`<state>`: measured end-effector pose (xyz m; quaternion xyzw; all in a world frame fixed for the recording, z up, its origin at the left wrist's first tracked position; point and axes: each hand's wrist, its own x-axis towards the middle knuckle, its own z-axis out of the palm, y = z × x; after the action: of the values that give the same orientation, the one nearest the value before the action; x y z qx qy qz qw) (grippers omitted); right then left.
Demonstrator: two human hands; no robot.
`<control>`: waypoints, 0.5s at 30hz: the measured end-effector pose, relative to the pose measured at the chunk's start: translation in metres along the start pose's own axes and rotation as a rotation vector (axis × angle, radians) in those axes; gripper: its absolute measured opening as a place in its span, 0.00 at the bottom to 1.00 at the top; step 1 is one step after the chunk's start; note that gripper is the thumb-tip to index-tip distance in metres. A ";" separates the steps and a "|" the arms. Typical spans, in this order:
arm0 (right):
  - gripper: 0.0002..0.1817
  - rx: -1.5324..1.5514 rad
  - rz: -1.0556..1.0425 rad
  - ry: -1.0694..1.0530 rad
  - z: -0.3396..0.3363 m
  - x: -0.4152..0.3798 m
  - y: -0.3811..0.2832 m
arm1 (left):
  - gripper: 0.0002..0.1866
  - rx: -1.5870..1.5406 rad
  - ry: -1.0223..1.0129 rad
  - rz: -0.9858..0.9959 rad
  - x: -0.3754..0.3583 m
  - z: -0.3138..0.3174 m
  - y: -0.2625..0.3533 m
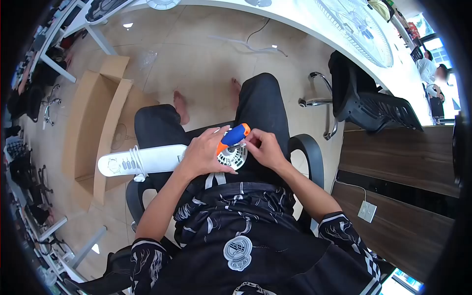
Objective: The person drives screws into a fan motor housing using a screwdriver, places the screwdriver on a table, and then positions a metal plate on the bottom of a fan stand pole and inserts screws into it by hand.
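Note:
I sit on a black office chair with a white fan body (147, 160) lying across my lap, its control end pointing left. My left hand (204, 152) grips a screwdriver with a blue and orange handle (233, 136), its tip down on the round white motor housing (232, 158). My right hand (263, 147) has its fingers pinched at the top of that housing, right beside the screwdriver shaft. What the fingertips hold is too small to make out.
An open cardboard box (96, 123) lies on the floor at my left. A curved white table (314, 24) with a fan grille (356, 29) runs across the top right. A black chair (366, 105) and a wooden desk (398, 162) stand at right. Other people stand far right.

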<state>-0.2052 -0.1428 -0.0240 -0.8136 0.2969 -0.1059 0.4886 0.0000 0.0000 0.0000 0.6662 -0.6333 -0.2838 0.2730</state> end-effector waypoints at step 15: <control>0.08 0.047 0.077 -0.041 0.008 0.006 -0.009 | 0.65 0.069 0.017 -0.016 0.000 0.002 0.002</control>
<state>-0.1937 -0.1371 -0.0212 -0.7918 0.3153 -0.0775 0.5174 -0.0025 0.0001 0.0000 0.6827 -0.6350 -0.2585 0.2528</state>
